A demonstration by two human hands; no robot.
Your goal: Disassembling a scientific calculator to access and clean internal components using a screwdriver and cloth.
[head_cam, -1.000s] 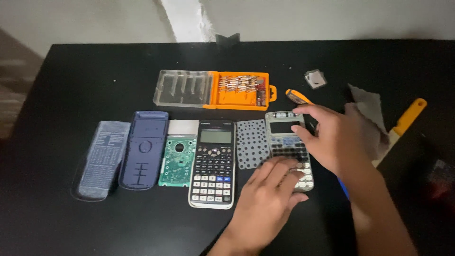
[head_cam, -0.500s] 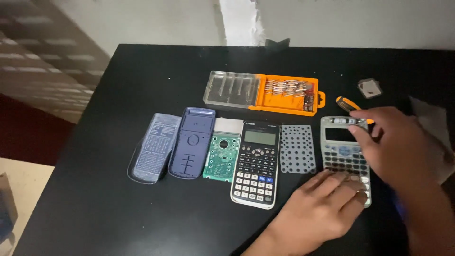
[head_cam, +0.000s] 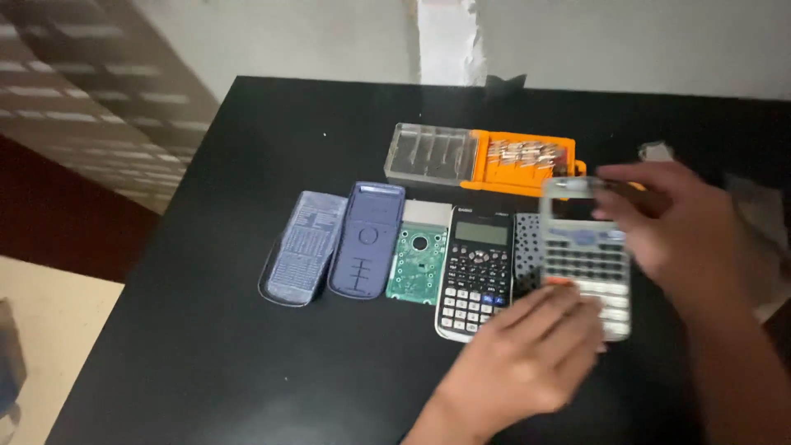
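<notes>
Seen from the head camera, the person is leaning over a black bench [head_cam: 206, 330] and holding a silver-grey calculator [head_cam: 587, 255] with both hands. The right hand [head_cam: 671, 227] is gripping its upper right part, the fingers clamped around the edge near the display. The left hand [head_cam: 527, 358] is lying on the lower end of the same calculator, fingers together and stretched flat over the bottom keys; motion blur is making it hard to tell how firmly they are pressing. The calculator is sitting at the right end of a row of parts.

To its left, a dotted grey key mat [head_cam: 526, 247] is partly showing behind it, then a black calculator [head_cam: 476, 276], a green circuit board [head_cam: 418, 264], a dark blue back shell [head_cam: 367, 241] and a pale blue slide cover [head_cam: 303, 247], all lying side by side. Behind the row, an orange and clear screwdriver bit case [head_cam: 486, 161] is standing open on the bench.
</notes>
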